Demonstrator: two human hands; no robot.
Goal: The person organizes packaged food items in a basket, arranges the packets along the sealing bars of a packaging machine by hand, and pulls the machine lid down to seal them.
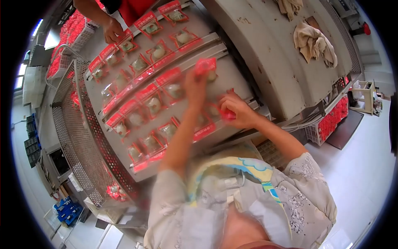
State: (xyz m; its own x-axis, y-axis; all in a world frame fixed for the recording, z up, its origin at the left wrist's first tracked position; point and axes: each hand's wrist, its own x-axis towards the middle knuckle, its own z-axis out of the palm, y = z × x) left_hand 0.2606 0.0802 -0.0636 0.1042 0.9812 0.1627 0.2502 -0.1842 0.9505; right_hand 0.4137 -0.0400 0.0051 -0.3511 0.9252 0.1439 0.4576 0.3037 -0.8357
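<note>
My left hand (195, 86) is blurred by motion, its fingers closed on a red-and-clear plastic packet (206, 66) over the upper part of the metal machine bed. My right hand (238, 111) is at the near edge of the bed, its fingers curled around a red packet (228, 115) that is mostly hidden. Rows of similar packets, each with a red printed end and a pale round or greenish item inside, lie along metal bars; one packet (154, 104) lies left of my left hand. Another packet (204, 132) lies below my right hand.
A co-worker's hand (112, 31) touches the packets at the far side. A large metal cover (257, 54) with a crumpled cloth (315, 43) stands at the right. A perforated metal chute (74, 128) lies at the left. A crate of red packets (331, 120) stands on the floor.
</note>
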